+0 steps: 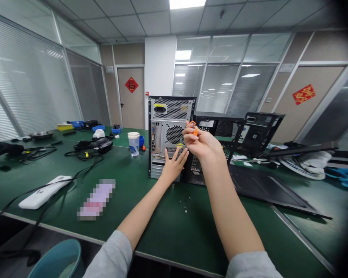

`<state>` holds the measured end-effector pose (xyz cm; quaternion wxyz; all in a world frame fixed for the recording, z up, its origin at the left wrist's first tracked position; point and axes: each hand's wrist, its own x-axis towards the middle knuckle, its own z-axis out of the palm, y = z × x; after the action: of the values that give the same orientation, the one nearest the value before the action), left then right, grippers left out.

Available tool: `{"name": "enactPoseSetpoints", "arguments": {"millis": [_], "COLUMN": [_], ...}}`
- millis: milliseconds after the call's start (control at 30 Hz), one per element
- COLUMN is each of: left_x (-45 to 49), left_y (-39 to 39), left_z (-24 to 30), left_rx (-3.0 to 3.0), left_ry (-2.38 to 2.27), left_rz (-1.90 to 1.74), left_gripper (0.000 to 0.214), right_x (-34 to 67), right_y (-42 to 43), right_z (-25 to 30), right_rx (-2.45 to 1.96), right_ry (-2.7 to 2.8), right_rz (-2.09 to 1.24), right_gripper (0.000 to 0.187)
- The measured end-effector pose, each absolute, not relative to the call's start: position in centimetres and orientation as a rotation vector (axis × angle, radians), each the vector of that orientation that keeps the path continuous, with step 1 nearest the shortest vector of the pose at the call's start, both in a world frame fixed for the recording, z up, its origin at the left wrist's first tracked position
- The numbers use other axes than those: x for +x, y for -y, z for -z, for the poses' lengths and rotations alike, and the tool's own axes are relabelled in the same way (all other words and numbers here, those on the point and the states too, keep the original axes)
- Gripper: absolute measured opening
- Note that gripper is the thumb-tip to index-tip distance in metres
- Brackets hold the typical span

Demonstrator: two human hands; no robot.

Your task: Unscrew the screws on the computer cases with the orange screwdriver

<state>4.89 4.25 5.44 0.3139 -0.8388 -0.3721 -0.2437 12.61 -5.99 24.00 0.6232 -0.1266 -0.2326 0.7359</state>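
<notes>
While the left hand point(174, 165) rests, fingers wide, on the computer tower point(165, 116), the right hand point(199, 143), at its two o'clock, pinches an orange tool point(194, 129).

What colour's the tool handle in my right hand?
The tool handle in the right hand is orange; head view.

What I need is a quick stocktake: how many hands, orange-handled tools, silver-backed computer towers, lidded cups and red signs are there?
hands: 2
orange-handled tool: 1
silver-backed computer tower: 1
lidded cup: 1
red signs: 2
Total: 7
</notes>
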Motion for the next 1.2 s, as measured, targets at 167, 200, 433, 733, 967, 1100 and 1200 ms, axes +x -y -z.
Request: {"name": "enactPoseSetpoints", "arguments": {"millis": [167,200,433,733,967,1100,1200], "left_x": [4.9,4.9,4.9,4.9,4.9,5.0,4.9], "left_y": [-4.3,-4.4,-4.4,-4.3,-4.5,-4.6,-4.5], "left_z": [-5.4,-5.4,-5.3,-5.4,-5.1,-5.2,-5.2], "left_rx": [-2.211,-2.210,-2.204,-2.204,-2.192,-2.170,-2.154], "left_ry": [0.976,0.976,0.966,0.958,0.953,0.945,0.943], "left_rz": [0.652,0.658,0.685,0.691,0.694,0.697,0.701], "left_gripper": [0.073,0.073,0.072,0.069,0.072,0.071,0.072], "right_x": [12.7,12.7,12.7,12.1,12.1,12.4,12.6], "right_y": [5.9,6.0,6.4,6.8,7.1,6.7,6.4], "right_z": [-23.8,-23.8,-23.9,-25.0,-25.3,-25.3,-25.1], "right_rx": [-0.285,-0.281,-0.304,-0.309,-0.352,-0.343,-0.348], "right_ry": [0.589,0.582,0.469,0.400,0.364,0.392,0.434], "right_rz": [-1.665,-1.667,-1.695,-1.660,-1.633,-1.633,-1.631], "right_gripper": [0.031,0.032,0.034,0.026,0.027,0.025,0.021]}}
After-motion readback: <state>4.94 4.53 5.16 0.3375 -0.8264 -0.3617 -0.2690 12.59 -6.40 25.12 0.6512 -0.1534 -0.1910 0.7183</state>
